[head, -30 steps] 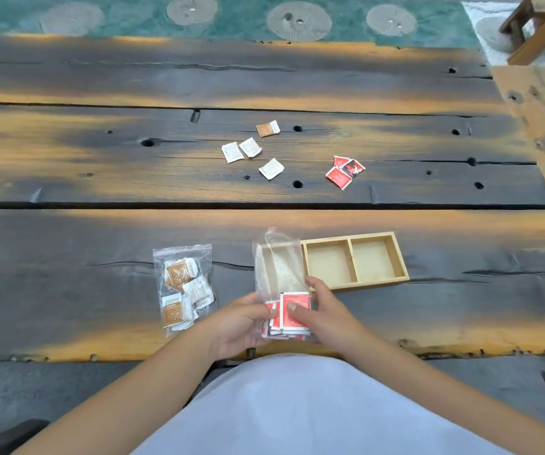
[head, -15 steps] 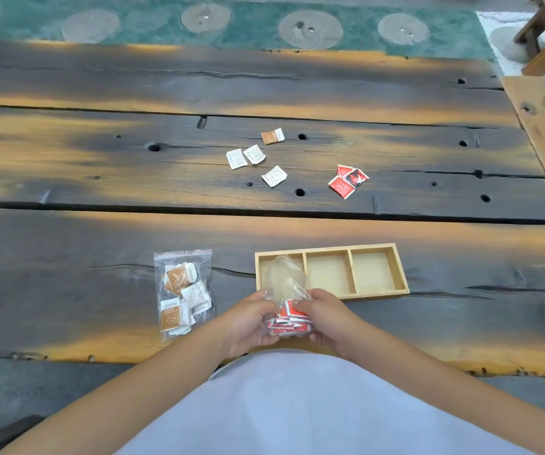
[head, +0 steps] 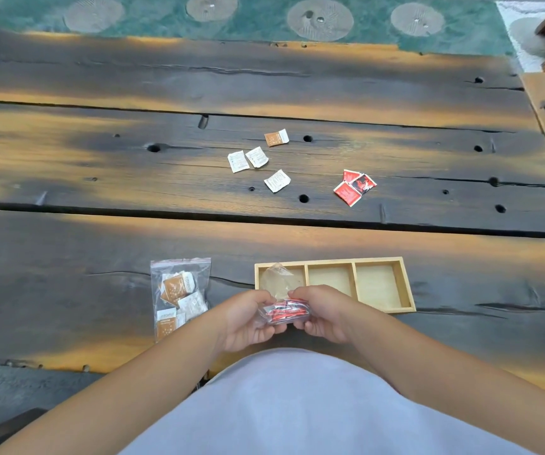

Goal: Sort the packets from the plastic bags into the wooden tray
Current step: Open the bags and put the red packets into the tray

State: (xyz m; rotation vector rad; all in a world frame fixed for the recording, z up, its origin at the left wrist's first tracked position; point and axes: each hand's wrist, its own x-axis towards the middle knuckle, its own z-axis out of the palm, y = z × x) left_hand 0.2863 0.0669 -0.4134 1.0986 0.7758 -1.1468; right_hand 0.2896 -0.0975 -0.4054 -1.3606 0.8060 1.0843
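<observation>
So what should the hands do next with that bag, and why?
Probably pull the bag of red packets open. Both the left hand and right hand grip it, the packets sit inside, and the wooden tray just behind shows no packets.

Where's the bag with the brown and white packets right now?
The bag lies flat on the table near its front edge, just left of the left hand and left of the wooden tray.
</observation>
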